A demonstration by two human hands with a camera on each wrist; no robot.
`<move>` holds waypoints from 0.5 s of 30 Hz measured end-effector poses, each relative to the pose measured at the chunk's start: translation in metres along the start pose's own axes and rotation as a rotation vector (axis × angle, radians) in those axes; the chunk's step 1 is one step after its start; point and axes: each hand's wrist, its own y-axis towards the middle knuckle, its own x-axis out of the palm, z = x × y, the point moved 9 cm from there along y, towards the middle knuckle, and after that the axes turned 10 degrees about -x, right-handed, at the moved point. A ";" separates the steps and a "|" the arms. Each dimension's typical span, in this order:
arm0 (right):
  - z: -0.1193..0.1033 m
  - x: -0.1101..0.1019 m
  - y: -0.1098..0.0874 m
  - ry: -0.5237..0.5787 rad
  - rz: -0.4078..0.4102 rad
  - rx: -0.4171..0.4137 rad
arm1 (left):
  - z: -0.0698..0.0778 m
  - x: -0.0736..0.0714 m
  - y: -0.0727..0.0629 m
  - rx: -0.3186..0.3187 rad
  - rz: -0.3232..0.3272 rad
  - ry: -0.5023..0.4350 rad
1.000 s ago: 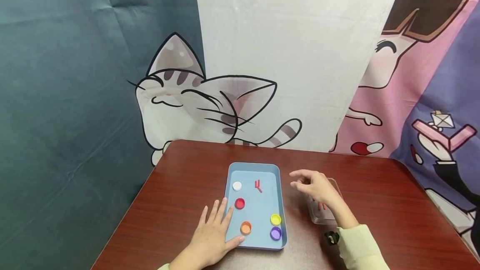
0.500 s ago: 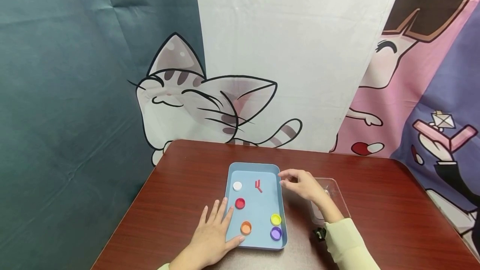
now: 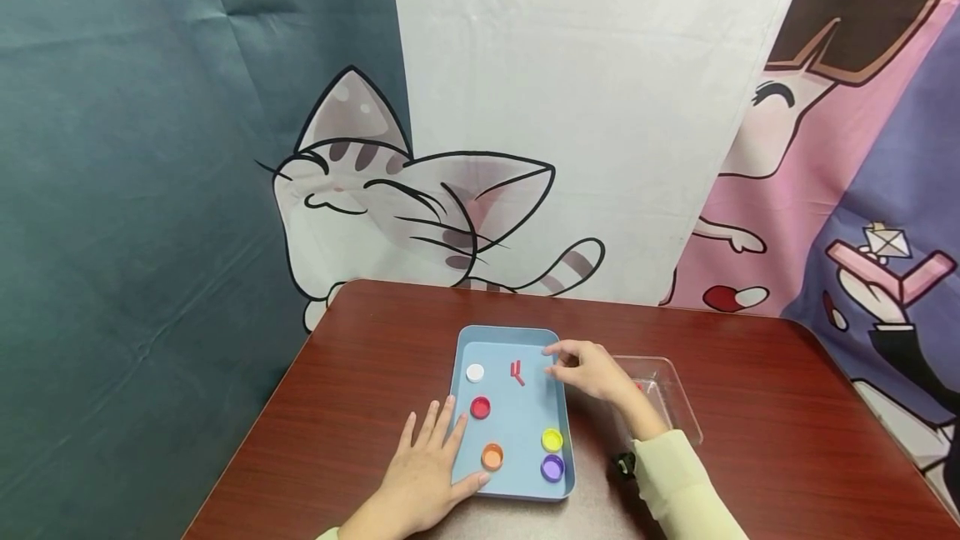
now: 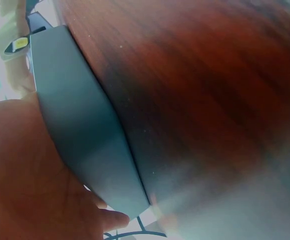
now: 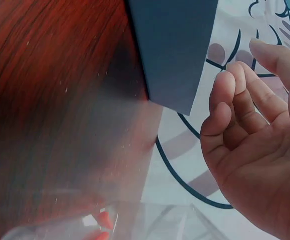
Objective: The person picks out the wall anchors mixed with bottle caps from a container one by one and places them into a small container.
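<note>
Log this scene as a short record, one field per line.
Tray: light blue, on the table
In tray: white piece, red piece, orange piece, yellow piece, purple piece, three red sticks
Left hand: fingers spread, on tray's left edge
Right hand: at tray's right rim, no held object visible
Clear box: right of tray, partly behind right forearm

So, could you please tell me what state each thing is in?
Blue tray: flat on the table, loaded.
White disc: lying flat.
Red cap: hollow side up.
Orange cap: hollow side up.
Yellow cap: hollow side up.
Purple cap: hollow side up.
Red sticks: three, lying close together.
Clear box: open-topped, partly hidden.
Left hand: fingers spread at tray's edge.
Right hand: fingers bent, thumb apart, nothing visibly held.
</note>
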 end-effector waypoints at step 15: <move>-0.004 0.020 0.015 -0.086 -0.072 -0.049 | 0.002 -0.002 -0.002 0.005 0.001 0.000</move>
